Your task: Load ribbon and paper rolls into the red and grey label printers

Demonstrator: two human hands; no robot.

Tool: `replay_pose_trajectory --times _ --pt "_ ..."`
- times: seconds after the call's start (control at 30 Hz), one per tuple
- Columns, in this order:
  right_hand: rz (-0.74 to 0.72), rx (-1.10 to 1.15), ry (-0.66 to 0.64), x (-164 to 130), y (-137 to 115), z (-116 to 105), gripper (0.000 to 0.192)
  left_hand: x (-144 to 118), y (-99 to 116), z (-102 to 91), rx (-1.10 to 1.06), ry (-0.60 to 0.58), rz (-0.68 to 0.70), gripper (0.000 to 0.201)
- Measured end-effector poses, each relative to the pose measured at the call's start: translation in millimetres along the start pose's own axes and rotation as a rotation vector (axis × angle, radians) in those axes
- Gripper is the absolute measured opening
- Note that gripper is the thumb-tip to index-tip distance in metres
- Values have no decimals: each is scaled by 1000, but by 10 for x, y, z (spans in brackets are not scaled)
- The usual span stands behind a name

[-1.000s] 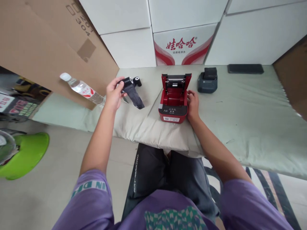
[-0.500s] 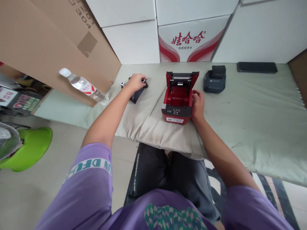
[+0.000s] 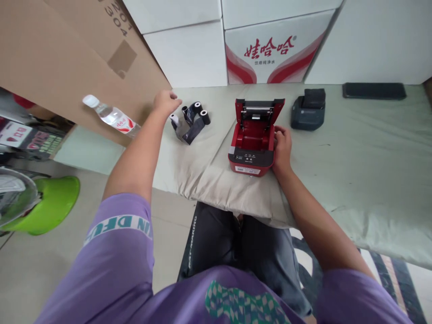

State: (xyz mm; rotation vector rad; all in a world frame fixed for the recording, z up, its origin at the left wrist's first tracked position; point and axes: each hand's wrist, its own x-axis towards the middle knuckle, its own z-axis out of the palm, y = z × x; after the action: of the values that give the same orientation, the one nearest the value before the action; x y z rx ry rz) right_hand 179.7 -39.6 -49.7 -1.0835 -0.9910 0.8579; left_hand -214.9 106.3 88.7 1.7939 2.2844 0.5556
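A red and black label printer (image 3: 251,155) sits on the covered surface with its lid raised and its red inside bare. My right hand (image 3: 282,150) grips its right wall, fingers curled at the edge, some of them hidden. To the left lie black ribbon rolls (image 3: 194,128) with white cores, their dark film partly slack between them. Just up and left of these rolls hovers my left hand (image 3: 165,104), apart from them. Its fingers are loosely bent, with a small gap at the thumb and nothing visible between them.
A clear water bottle (image 3: 113,118) leans beside the large cardboard box (image 3: 77,58) at left. White cartons (image 3: 189,58) line the back. Right of the printer are a small dark device (image 3: 308,112) and a flat black object (image 3: 374,91). The padded surface's front edge (image 3: 232,204) borders my lap.
My left hand has let go of the ribbon rolls and moved left and slightly up, uncovering them. My right hand stays at the printer. The view has shifted slightly.
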Motion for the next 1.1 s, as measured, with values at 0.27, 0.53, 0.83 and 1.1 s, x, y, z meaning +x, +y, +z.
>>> replay_pose_trajectory --times 0.27,0.53,0.83,1.1 --pt "39 -6 47 -18 -64 13 40 66 334 348 263 -230 463 46" --pt "26 -28 46 -29 -78 12 40 125 278 83 -292 61 389 32" --pt "1 -40 48 -32 -111 39 40 -1226 431 118 -1055 -233 364 55" --pt "-4 -45 54 -25 -122 55 41 -1984 1145 619 -478 -345 736 27"
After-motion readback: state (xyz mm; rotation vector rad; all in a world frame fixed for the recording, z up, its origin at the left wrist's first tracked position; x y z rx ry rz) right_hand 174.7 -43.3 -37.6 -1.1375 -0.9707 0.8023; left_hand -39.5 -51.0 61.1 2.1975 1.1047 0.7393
